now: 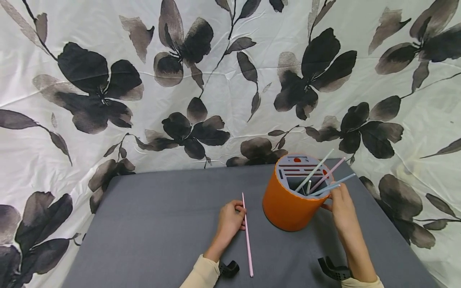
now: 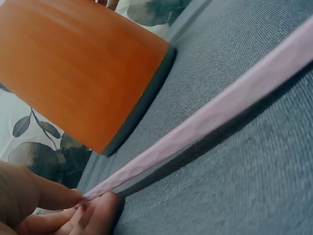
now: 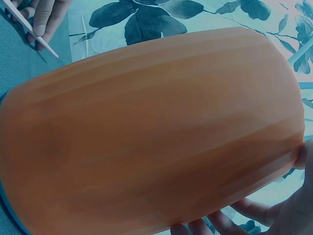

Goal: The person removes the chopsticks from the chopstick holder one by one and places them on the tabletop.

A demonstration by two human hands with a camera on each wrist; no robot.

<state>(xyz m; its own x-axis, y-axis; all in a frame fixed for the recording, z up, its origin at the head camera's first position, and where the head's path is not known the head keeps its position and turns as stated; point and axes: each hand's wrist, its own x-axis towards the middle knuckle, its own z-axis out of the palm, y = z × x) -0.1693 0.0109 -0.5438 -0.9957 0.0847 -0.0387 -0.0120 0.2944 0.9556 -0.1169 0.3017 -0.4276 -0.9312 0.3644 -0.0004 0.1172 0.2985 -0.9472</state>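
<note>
My left hand pinches a pale pink chopstick near its thin end, just left of the holder. In the left wrist view the chopstick runs close over the grey cloth, with its faceted surface showing. An orange round knife holder with a grey slotted top stands upright on the table. Several chopsticks in green, pink and blue lean out of its open compartment. My right hand holds the holder at its right side, near the rim. The right wrist view shows the holder's wall with fingertips along its lower edge.
The table has a grey cloth over it. Behind and on both sides hangs a white fabric with dark flowers. Each wrist wears a black camera mount, the left one close to the chopstick's thick end.
</note>
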